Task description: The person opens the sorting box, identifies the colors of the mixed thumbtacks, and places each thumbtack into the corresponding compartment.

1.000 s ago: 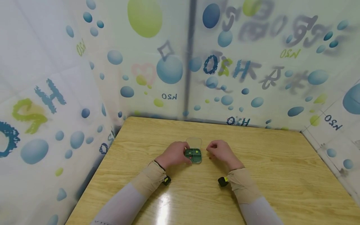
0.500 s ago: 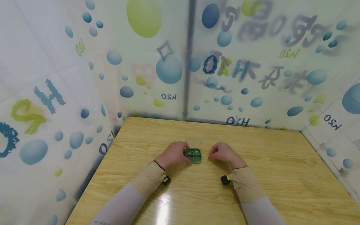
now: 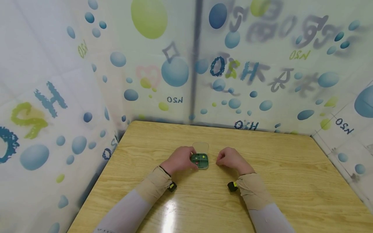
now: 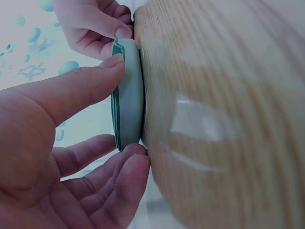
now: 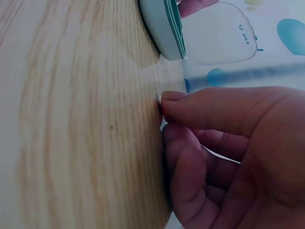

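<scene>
A small green pill box (image 3: 199,164) stands on the wooden table with its clear lid (image 3: 200,147) raised at the back. My left hand (image 3: 181,159) holds the box from the left, thumb at the near side and fingers at the far side. Inside, a yellow piece (image 3: 203,157), a pale piece (image 3: 196,158) and a red piece (image 3: 197,163) lie in separate compartments. To the right of the box, my right hand (image 3: 232,159) is down at the tabletop. Its thumb and forefinger pinch a tiny red piece (image 5: 163,111), mostly hidden by the fingertips.
The wooden table (image 3: 279,168) spreads around both hands. A patterned curtain (image 3: 247,97) rises behind its far edge, with another patterned sheet (image 3: 70,129) along the left.
My right hand has shifted slightly right and nearer, over the spot where a small dark piece lay. Its fingertips now cover that spot. The left hand and box stay put.
</scene>
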`<state>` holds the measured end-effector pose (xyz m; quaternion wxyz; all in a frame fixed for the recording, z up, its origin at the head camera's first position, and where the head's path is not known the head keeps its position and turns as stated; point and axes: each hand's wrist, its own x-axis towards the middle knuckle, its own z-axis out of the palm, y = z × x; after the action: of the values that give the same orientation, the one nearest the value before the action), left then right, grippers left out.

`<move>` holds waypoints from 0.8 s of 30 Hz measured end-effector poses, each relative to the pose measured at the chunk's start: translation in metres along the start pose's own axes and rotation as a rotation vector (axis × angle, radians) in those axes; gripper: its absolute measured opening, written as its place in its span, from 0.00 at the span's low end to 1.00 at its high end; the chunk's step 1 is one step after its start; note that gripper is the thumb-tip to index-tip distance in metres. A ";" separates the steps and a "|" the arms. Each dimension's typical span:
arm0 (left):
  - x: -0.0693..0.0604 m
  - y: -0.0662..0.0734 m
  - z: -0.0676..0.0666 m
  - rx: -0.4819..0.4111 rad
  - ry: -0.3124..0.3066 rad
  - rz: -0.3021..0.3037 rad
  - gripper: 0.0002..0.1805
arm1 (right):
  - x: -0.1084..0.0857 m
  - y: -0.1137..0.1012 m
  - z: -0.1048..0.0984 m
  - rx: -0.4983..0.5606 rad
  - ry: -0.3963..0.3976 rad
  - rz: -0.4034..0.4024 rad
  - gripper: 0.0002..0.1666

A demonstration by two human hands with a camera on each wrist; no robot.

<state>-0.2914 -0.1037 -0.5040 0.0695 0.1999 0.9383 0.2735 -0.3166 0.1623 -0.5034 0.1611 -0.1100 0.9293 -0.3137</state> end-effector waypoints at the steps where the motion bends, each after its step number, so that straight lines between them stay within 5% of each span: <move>1: 0.000 0.000 0.000 0.001 0.001 0.001 0.32 | 0.000 0.000 0.000 -0.002 0.001 0.000 0.08; 12: 0.001 -0.002 0.001 -0.010 -0.007 0.003 0.33 | 0.003 0.003 0.002 0.013 0.026 -0.017 0.10; 24: -0.002 0.001 0.000 -0.036 -0.005 0.004 0.32 | 0.006 0.002 0.002 0.160 0.119 0.020 0.10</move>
<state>-0.2899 -0.1040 -0.5033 0.0748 0.2014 0.9327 0.2898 -0.3215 0.1610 -0.5070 0.1172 -0.0689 0.9101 -0.3915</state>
